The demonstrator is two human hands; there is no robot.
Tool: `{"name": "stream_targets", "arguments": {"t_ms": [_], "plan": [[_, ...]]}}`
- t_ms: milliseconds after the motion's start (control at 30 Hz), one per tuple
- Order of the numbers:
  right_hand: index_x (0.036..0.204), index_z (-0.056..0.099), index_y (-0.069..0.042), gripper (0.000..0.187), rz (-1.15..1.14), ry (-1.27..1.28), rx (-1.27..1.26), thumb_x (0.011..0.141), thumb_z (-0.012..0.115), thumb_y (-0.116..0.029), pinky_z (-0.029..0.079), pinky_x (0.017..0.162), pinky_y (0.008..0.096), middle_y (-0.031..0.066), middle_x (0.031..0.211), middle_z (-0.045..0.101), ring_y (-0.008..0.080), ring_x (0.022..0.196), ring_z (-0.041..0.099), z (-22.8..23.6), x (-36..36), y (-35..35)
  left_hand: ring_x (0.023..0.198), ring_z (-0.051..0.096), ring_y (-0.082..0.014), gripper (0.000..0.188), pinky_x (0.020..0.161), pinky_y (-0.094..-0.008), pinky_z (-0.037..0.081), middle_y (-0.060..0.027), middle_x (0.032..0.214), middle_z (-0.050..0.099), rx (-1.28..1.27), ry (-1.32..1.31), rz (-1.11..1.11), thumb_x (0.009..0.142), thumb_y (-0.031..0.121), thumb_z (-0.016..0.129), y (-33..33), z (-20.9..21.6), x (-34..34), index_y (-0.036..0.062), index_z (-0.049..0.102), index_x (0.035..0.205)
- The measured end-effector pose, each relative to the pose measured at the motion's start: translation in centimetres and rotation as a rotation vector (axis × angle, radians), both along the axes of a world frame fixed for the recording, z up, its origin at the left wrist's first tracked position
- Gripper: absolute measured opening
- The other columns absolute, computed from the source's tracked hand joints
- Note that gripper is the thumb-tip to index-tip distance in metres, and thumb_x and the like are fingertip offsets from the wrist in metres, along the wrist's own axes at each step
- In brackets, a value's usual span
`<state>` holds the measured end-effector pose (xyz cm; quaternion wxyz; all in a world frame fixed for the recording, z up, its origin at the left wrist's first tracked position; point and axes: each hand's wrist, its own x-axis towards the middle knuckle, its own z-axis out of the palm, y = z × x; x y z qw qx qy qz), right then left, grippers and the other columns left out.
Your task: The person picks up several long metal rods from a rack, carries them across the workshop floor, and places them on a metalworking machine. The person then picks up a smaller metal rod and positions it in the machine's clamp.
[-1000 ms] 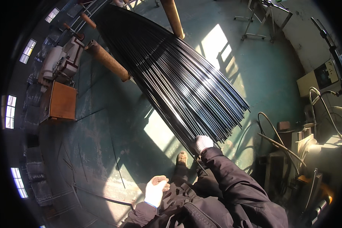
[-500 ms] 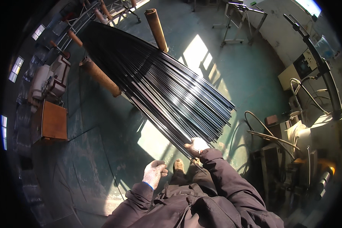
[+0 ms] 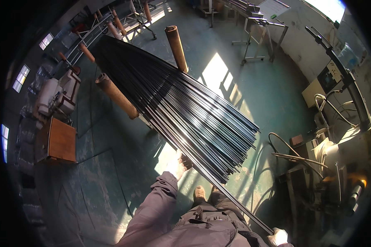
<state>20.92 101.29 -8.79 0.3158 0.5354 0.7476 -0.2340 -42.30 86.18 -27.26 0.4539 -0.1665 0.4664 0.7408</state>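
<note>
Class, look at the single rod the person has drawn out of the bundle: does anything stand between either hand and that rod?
Nothing visible does. The right hand is closed on the rod's near end at the lower edge. The left hand rests against the same rod higher up, where it leaves the bundle of dark rods. The grip itself is partly hidden.

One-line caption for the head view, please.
Gloved right hand draws one long dark metal rod from a fanned rod bundle; gloved left hand steadies it.
</note>
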Motion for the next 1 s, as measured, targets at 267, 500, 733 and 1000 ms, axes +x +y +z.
{"name": "stream_targets", "arguments": {"t_ms": [267,500,733,1000], "plan": [[0.150,0.063,-0.017,0.064,-0.238,-0.519,-0.177,0.099,0.069,-0.056,0.044,0.119,0.0472,0.0237,0.163,0.060,0.0305,0.151,0.052,7.2,16.2,-6.8,0.069,0.051,-0.0170,0.032,0.060,-0.0324,0.047,-0.0031,0.084,0.057,-0.027,0.011,0.122,0.119,0.027,0.062,1.4,2.4,-0.4,0.0097,0.057,0.092],[0.092,0.076,-0.013,0.021,-0.001,0.370,0.503,0.080,0.079,-0.031,0.060,0.073,0.0502,0.0115,0.082,0.077,0.0349,0.081,0.078,-1.4,0.0,-11.2,0.079,0.062,-0.0195,0.021,0.070,-0.0337,0.056,-0.0059,0.089,0.062,0.087,-0.127,-0.032,0.114,0.016,0.071,0.0,6.3,11.4,0.0037,0.063,0.098],[0.085,0.074,-0.018,0.020,-0.107,0.250,0.777,0.073,0.079,-0.034,0.056,0.073,0.0444,0.0046,0.078,0.073,0.0281,0.078,0.073,4.9,12.3,-14.4,0.095,0.073,-0.0222,0.029,0.077,-0.0338,0.062,-0.0114,0.106,0.075,0.018,0.812,-0.611,0.095,-0.010,0.063,-2.1,10.0,17.6,0.0028,0.075,0.119],[0.067,0.067,-0.012,0.034,-0.186,0.001,1.189,0.085,0.088,-0.032,0.050,0.075,0.0490,0.0101,0.067,0.063,0.0340,0.072,0.065,4.2,43.8,-23.4,0.094,0.073,-0.0323,0.022,0.089,-0.0516,0.059,-0.0179,0.101,0.077,-0.039,0.209,-0.313,0.109,0.018,0.070,-4.4,16.5,31.4,-0.0031,0.074,0.106]]}}
